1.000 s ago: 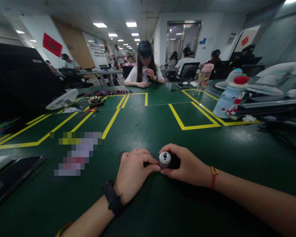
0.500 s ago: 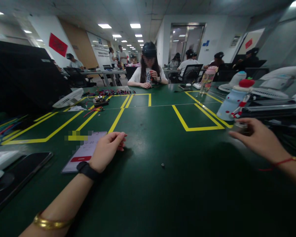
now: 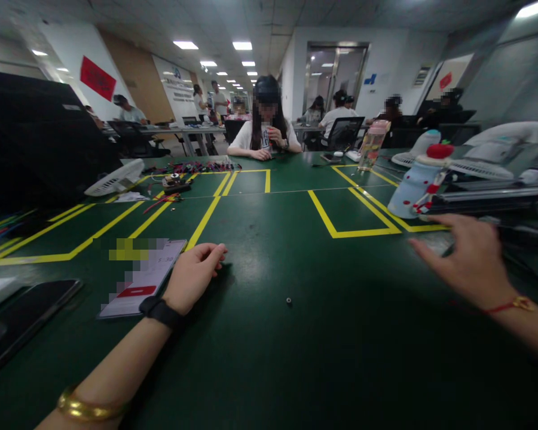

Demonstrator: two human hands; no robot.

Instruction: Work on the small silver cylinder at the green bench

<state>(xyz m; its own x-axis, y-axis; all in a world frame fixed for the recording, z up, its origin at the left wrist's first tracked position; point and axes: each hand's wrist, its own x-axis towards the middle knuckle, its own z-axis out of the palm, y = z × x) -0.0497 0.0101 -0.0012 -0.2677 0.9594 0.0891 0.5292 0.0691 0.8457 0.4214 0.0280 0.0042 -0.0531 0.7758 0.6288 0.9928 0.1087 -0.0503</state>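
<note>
My left hand (image 3: 196, 272) rests on the green table (image 3: 251, 370), beside a phone with a lit screen (image 3: 150, 280). Its fingers are curled with the thumb against them, and nothing shows in them. My right hand (image 3: 473, 260) hovers at the right, thumb and fingers apart, near a light blue bottle with a red top (image 3: 410, 188). A pale, blurred patch shows between its thumb and fingers; I cannot tell what it is. Between my hands lies a small dark ring-shaped part (image 3: 289, 301), with neither hand touching it.
A dark phone (image 3: 36, 316) lies at the left edge. Farther back are a white fan (image 3: 116, 177), a heap of wires (image 3: 206, 166) and a pink-lidded bottle (image 3: 373, 146). Yellow tape (image 3: 363, 233) marks the table. A person (image 3: 265, 134) sits opposite.
My right hand has opened; the small greyish object it held is no longer visible in it. The view has shifted slightly to the right. My left hand keeps its curled pose.
</note>
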